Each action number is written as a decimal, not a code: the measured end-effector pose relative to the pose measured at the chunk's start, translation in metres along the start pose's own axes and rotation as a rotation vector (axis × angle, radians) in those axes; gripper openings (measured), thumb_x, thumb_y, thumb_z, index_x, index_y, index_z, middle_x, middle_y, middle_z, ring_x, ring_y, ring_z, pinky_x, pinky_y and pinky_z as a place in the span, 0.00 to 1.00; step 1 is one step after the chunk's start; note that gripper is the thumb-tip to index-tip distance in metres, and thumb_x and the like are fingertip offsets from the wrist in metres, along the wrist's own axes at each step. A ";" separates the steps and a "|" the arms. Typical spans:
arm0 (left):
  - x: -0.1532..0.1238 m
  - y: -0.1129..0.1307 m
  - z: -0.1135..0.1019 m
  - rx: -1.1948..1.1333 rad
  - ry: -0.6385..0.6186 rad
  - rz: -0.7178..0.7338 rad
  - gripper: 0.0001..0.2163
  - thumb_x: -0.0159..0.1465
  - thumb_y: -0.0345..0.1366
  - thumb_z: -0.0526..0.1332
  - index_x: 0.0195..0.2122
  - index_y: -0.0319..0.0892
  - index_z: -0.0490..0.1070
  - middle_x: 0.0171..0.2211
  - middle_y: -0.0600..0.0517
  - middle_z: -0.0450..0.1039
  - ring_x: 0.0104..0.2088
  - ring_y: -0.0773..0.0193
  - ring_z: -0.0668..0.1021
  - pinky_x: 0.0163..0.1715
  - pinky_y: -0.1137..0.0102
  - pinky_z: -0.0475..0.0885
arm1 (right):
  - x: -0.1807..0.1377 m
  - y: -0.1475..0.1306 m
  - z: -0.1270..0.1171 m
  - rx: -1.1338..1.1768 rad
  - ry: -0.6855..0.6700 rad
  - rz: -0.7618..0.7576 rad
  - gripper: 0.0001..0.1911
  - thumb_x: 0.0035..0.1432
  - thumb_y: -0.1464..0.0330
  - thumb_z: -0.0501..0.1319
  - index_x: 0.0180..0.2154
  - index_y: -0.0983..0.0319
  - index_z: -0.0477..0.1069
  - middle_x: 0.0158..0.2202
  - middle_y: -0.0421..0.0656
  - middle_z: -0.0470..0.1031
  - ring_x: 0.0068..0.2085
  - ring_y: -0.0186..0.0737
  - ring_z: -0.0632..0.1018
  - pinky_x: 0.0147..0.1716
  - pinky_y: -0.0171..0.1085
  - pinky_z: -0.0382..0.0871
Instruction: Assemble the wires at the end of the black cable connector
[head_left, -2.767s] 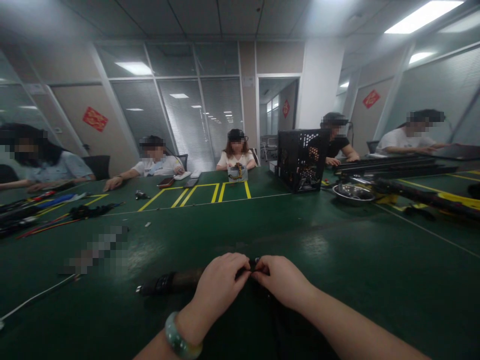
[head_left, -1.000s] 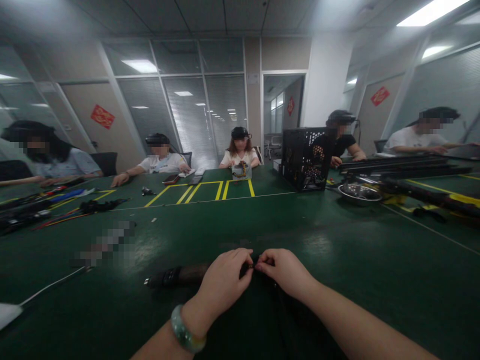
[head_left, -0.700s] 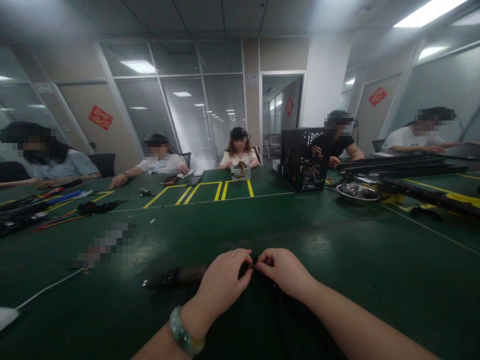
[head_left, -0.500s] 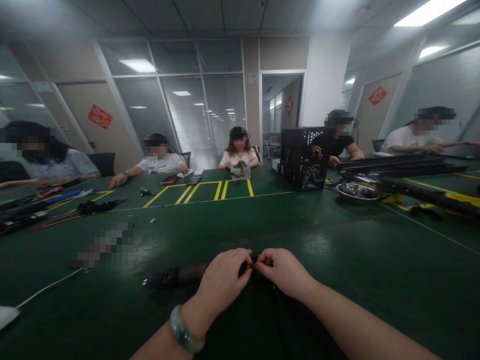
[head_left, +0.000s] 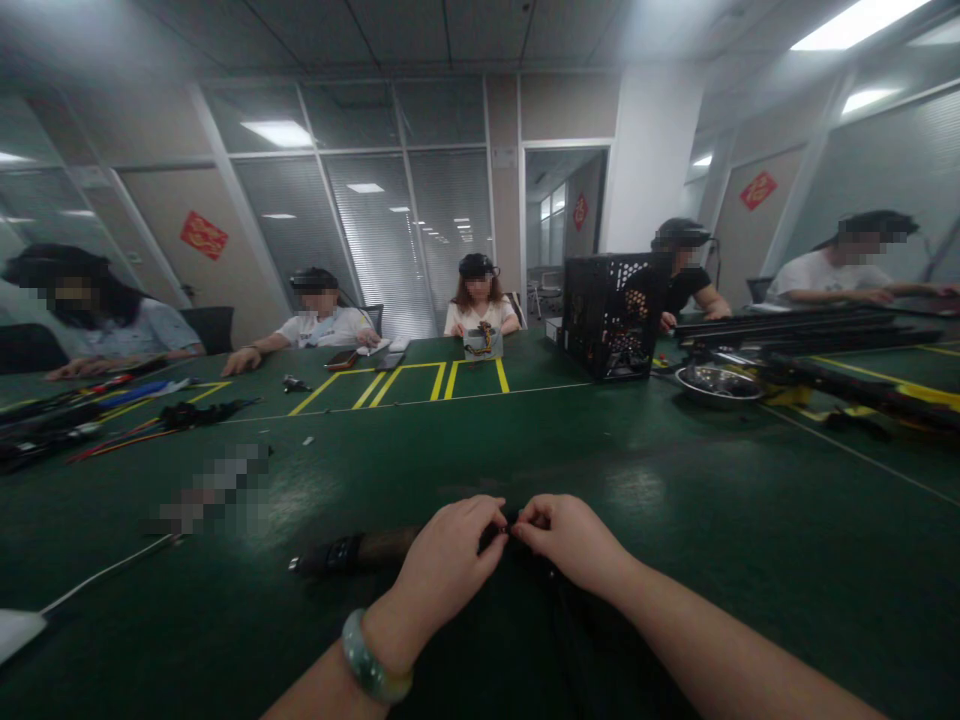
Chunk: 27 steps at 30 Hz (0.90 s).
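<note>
My left hand (head_left: 454,552), with a green bangle (head_left: 369,660) at its wrist, is closed in a pinch over a long dark, tube-shaped object (head_left: 379,549). That object lies on the green table, its silver tip pointing left and its right part hidden behind the hand. Just to the right, my right hand (head_left: 574,548) pinches with thumb and forefinger. The fingertips of both hands nearly meet around something small and dark, too small to name. Below my right hand, a dark shape is lost in shadow.
Several people sit along the far side. A black computer case (head_left: 611,315) stands beyond my hands, with a metal bowl (head_left: 718,384) to its right. Cables (head_left: 206,412) lie at the left, a white cord (head_left: 112,572) nearer me. Black bars (head_left: 806,330) rest at the right.
My hands stay almost in place, the right fingertips shifting very slightly. At the far left, a person's arm has moved a little. The view has shifted slightly.
</note>
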<state>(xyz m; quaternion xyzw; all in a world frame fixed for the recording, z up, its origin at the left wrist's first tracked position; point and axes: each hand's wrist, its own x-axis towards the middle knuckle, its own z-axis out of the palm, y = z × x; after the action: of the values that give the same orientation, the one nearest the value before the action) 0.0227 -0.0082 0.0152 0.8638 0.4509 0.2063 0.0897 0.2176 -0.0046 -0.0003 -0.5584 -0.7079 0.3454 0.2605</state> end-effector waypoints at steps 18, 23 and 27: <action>0.000 -0.002 0.001 -0.016 0.009 0.003 0.03 0.62 0.33 0.58 0.37 0.46 0.69 0.51 0.52 0.71 0.52 0.58 0.72 0.52 0.61 0.67 | -0.004 -0.003 -0.004 -0.003 -0.014 0.008 0.10 0.59 0.63 0.59 0.34 0.61 0.75 0.28 0.40 0.77 0.27 0.34 0.76 0.22 0.29 0.61; 0.000 -0.001 0.001 -0.018 0.008 0.020 0.03 0.62 0.33 0.58 0.36 0.46 0.69 0.50 0.53 0.72 0.51 0.59 0.73 0.51 0.62 0.67 | -0.003 -0.002 -0.004 -0.047 0.000 -0.009 0.09 0.58 0.63 0.60 0.34 0.61 0.76 0.28 0.39 0.77 0.27 0.33 0.76 0.23 0.29 0.59; 0.000 0.000 0.002 -0.019 0.014 0.022 0.03 0.62 0.32 0.58 0.36 0.46 0.69 0.50 0.53 0.72 0.51 0.58 0.73 0.51 0.60 0.67 | -0.001 0.001 -0.001 -0.064 0.006 -0.023 0.09 0.58 0.63 0.60 0.34 0.61 0.76 0.27 0.39 0.77 0.26 0.33 0.75 0.22 0.29 0.59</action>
<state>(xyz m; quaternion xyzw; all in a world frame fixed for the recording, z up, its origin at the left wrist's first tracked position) 0.0231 -0.0079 0.0137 0.8663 0.4399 0.2178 0.0924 0.2195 -0.0049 -0.0002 -0.5594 -0.7241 0.3179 0.2484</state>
